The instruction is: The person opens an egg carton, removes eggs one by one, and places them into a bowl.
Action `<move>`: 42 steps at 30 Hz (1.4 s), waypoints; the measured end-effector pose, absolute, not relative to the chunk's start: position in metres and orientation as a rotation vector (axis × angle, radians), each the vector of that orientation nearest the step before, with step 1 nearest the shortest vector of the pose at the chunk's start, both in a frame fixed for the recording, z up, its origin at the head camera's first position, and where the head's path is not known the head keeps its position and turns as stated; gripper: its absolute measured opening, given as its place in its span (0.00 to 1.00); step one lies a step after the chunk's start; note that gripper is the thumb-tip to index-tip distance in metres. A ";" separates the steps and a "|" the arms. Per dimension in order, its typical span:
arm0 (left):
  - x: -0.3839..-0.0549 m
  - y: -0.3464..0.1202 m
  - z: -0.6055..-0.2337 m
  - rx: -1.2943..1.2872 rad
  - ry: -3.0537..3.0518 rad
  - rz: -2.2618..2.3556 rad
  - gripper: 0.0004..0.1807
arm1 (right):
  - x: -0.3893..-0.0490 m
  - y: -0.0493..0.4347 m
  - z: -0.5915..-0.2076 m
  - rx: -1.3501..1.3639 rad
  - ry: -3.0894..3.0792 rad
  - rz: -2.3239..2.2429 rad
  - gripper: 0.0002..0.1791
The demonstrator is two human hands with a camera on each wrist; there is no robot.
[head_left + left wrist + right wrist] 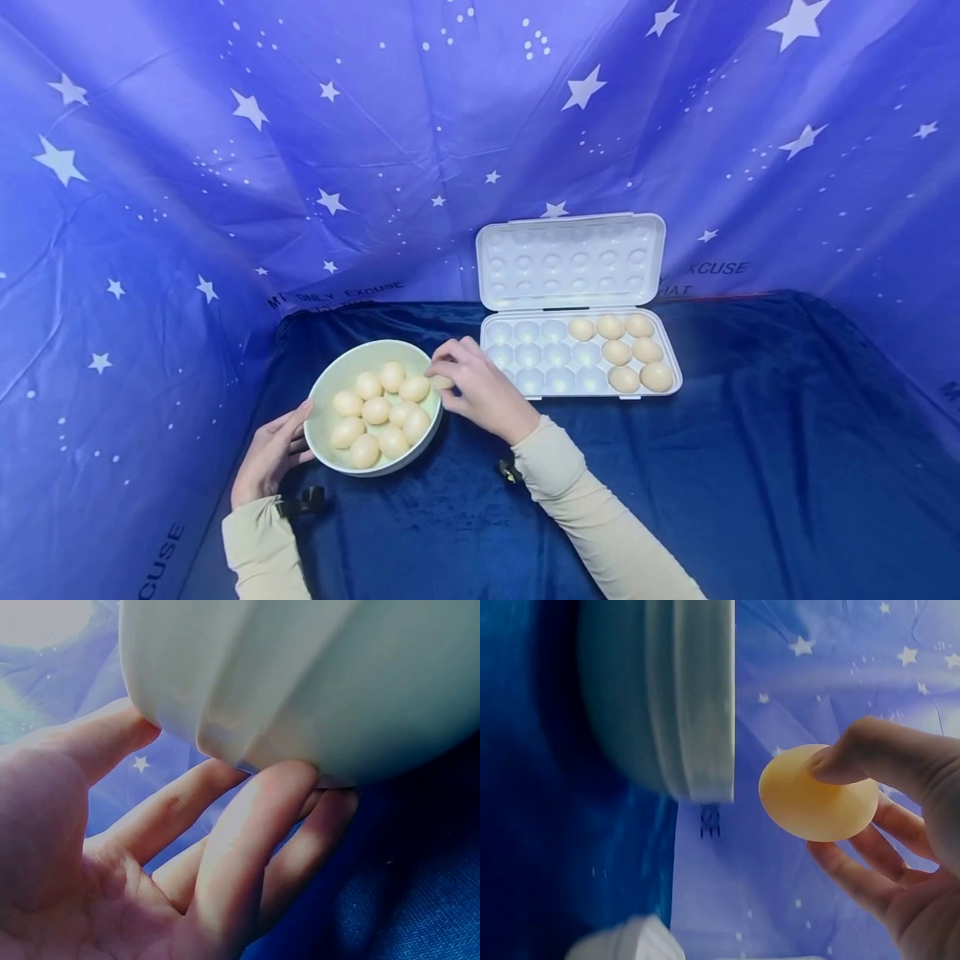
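A pale green bowl [360,360] holding several cream-coloured eggs [376,410] sits at the left of the dark blue cloth. My left hand [266,457] holds its left side, thumb up near the rim and the other fingers lower on the wall; the left wrist view shows those fingertips against the bowl's ribbed outside [277,682]. Just over the bowl's right rim, my right hand [482,390] pinches one egg [817,802] between thumb and fingers. Right of that hand lies a white egg carton [528,355], with several eggs [617,352] in its right-hand cups.
The carton's lid [570,298] stands up at the back, hinged open. Behind it and along the sides hangs a blue-purple star-print curtain [420,150]. Dark blue cloth [450,517] covers the surface in front of the bowl and carton.
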State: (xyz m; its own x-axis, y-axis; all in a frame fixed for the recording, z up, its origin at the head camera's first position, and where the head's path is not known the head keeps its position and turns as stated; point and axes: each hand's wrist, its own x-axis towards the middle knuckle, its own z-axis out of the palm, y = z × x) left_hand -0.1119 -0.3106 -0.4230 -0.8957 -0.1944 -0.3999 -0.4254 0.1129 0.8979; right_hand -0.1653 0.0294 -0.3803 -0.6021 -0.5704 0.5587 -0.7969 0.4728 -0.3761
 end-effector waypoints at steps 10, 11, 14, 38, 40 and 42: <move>-0.112 -0.312 -0.422 -0.615 2.187 1.877 0.42 | -0.161 -0.001 -0.390 1.189 -2.547 0.797 0.16; -0.112 -0.311 -0.422 -0.617 2.187 1.878 0.41 | -0.160 -0.002 -0.391 1.182 -2.567 0.774 0.16; -0.112 -0.310 -0.422 -0.615 2.187 1.881 0.42 | -0.160 -0.007 -0.394 1.160 -2.606 0.712 0.16; -0.112 -0.311 -0.420 -0.619 2.193 1.878 0.41 | -0.183 0.000 -0.383 1.145 -2.658 0.708 0.06; -0.112 -0.310 -0.420 -0.624 2.197 1.874 0.41 | -0.186 0.008 -0.381 1.110 -2.668 0.754 0.07; -0.111 -0.310 -0.421 -0.628 2.202 1.868 0.41 | -0.188 0.018 -0.380 1.048 -2.688 0.806 0.08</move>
